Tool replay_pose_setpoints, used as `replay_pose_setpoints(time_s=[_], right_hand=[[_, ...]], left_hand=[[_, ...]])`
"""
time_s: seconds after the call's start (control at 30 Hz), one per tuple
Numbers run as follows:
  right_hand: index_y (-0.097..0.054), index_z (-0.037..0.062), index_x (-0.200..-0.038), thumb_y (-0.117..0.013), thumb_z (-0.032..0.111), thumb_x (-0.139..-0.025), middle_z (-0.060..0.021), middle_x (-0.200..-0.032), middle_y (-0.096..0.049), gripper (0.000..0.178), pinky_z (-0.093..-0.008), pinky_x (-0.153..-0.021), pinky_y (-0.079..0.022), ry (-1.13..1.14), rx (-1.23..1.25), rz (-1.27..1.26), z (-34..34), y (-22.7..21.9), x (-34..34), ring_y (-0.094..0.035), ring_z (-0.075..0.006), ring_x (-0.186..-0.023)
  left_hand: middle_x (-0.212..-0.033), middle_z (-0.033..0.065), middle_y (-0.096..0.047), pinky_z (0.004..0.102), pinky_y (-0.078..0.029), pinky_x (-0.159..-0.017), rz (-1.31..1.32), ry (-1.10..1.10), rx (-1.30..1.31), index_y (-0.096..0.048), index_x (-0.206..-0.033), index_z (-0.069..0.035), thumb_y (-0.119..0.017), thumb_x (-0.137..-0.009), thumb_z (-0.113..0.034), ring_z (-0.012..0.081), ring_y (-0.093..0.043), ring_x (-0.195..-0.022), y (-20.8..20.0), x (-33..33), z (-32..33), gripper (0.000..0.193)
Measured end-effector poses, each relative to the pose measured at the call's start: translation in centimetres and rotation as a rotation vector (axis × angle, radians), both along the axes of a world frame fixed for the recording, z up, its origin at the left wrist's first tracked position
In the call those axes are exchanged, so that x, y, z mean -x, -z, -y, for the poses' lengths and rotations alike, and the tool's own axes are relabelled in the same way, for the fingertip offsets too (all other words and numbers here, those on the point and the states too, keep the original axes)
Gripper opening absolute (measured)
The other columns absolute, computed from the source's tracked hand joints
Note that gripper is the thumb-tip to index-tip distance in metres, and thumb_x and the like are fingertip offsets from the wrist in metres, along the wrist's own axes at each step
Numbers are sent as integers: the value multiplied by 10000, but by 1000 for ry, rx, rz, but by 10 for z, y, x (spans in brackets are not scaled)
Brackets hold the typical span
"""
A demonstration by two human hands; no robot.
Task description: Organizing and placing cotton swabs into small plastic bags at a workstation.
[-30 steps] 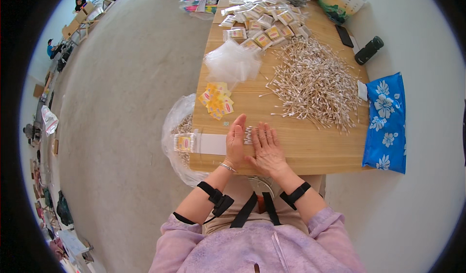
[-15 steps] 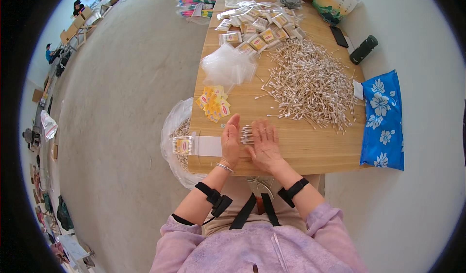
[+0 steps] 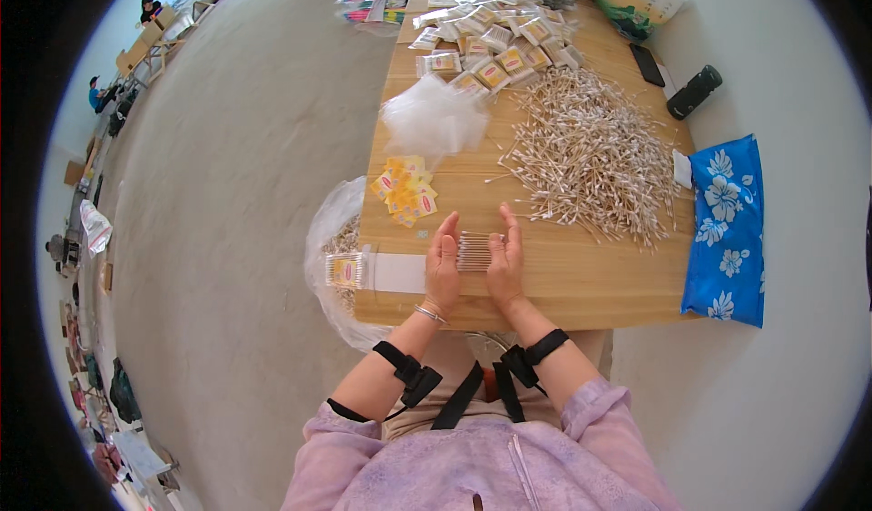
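Note:
A row of cotton swabs (image 3: 474,251) lies side by side on the wooden table between my two hands. My left hand (image 3: 442,270) stands on its edge at the left ends of the row, fingers straight. At the right ends is my right hand (image 3: 506,261), also on edge, fingers stretched and thumb at the swabs. Neither hand is closed around anything. Left of my left hand lies a white strip (image 3: 400,273), and beyond it a filled clear packet of swabs (image 3: 344,271) with a yellow card sits at the table edge.
A large heap of loose cotton swabs (image 3: 590,157) spreads beyond my right hand. Yellow cards (image 3: 406,190), clear bags (image 3: 436,116) and a pile of filled packets (image 3: 495,48) lie farther back. A blue flowered pouch (image 3: 727,229), black bottle (image 3: 694,92) and phone (image 3: 647,65) line the wall side.
My right hand has turned from lying flat over the swabs to standing on edge at their right ends, uncovering the row. My left hand stays at the left ends.

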State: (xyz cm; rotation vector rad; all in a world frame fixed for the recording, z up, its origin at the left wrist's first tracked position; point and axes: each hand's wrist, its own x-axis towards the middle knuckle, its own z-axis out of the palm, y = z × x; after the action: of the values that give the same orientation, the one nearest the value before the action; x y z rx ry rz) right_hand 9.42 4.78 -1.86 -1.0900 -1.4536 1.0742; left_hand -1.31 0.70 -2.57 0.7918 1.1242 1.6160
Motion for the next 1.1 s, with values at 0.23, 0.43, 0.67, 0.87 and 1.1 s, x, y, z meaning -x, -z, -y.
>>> replay_pose_setpoints(time_s=[0.23,0.43,0.67,0.87,1.1], right_hand=[[-473,-9,-1262,-473,58,-887,-164,-1182,-558,381,-412,-1059,-313,-190,-165,389,-9,0,-13,-460,-328,-1167],[-494,10,-1262,-463,58,-920,-147,-1142,-575,347,-360,-1005,-372,-200,-152,355,2,-3,-17,-508,-275,-1125],[-459,-4,-1322,-391,133,-976,-158,-1345,-496,378,-350,-1093,-289,-137,76,7,4,-4,-14,-407,-265,-1306],[-427,-24,-1345,-369,192,-1004,-178,-1432,-414,408,-351,-1132,-220,-171,61,-30,16,-5,-11,-307,-272,-1387],[-417,-35,-1360,-349,207,-1018,-149,-1425,-424,425,-337,-1128,-225,-18,54,-49,18,-2,-26,-331,-245,-1365]], left_hand=[[-1473,128,-340,331,-174,-1159,28,-71,-15,-322,-1420,18,-335,-1030,-368,205,-276,-1388,-3,3,-5,549],[-1481,129,-330,331,-175,-1156,-34,31,33,-314,-1425,20,-329,-1028,-385,207,-275,-1389,-3,3,2,567],[-1477,141,-335,333,-181,-1153,-41,1,10,-310,-1429,24,-320,-1028,-397,218,-276,-1390,-1,1,3,581],[-1481,151,-326,346,-174,-1158,-20,25,5,-311,-1424,35,-316,-1028,-394,236,-263,-1398,-2,0,6,583],[-1492,151,-306,353,-155,-1166,91,-53,-20,-292,-1428,41,-328,-1026,-391,223,-242,-1406,-4,4,6,592]])
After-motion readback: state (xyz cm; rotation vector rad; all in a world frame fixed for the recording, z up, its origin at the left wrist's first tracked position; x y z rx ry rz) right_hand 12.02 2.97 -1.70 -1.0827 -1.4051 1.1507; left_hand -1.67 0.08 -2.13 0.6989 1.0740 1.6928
